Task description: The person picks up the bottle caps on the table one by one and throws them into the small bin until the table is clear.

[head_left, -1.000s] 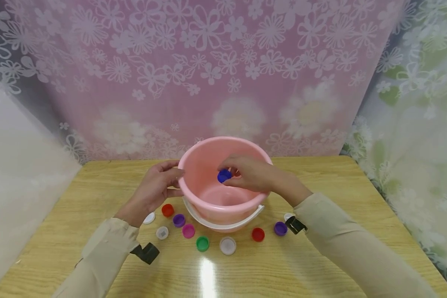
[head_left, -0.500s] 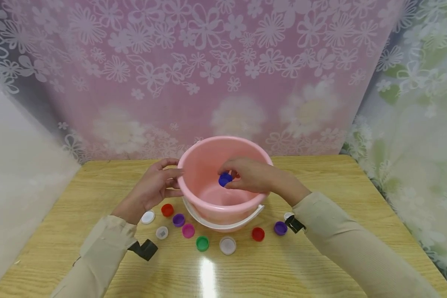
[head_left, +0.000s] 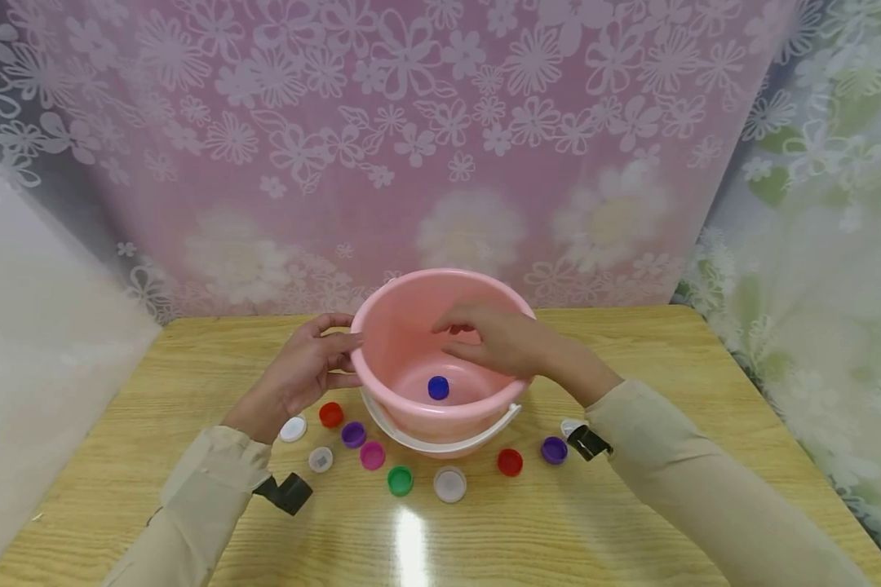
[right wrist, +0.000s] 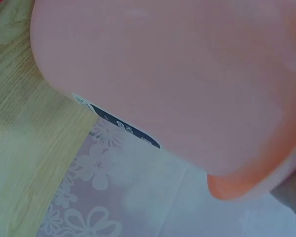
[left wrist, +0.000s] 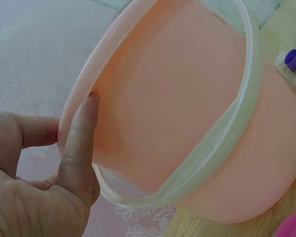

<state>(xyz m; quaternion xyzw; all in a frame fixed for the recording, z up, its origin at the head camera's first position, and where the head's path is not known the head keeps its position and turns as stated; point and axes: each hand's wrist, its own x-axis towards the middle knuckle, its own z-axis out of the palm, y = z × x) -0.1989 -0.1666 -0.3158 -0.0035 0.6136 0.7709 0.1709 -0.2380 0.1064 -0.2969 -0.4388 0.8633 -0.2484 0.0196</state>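
Observation:
A pink bucket [head_left: 400, 322] stands on the table with its white handle [head_left: 444, 447] hanging down in front. My left hand [head_left: 301, 359] pinches the bucket's left rim; in the left wrist view the thumb [left wrist: 79, 148] lies over the rim and a finger presses from outside. My right hand [head_left: 502, 338] reaches over the right rim into the bucket, thumb and fingers apart with nothing between them. Below it, a blue bottle cap [head_left: 438, 387] is inside near the bottom. In the right wrist view the bucket wall [right wrist: 163, 64] hides most of that hand.
Around the bucket's front lie bottle caps: red [head_left: 331, 414], purple [head_left: 354, 434], pink [head_left: 372, 456], green [head_left: 400, 481], white [head_left: 450, 484], another red [head_left: 510, 462] and another purple [head_left: 554, 450]. More white caps [head_left: 293, 429] lie at both sides. A flowered curtain [head_left: 455, 163] hangs behind the table [head_left: 631, 359].
The right hand has let go of the blue bottle cap, which has dropped to the bucket's bottom. Its thumb and fingers have spread. The left hand keeps its hold on the rim.

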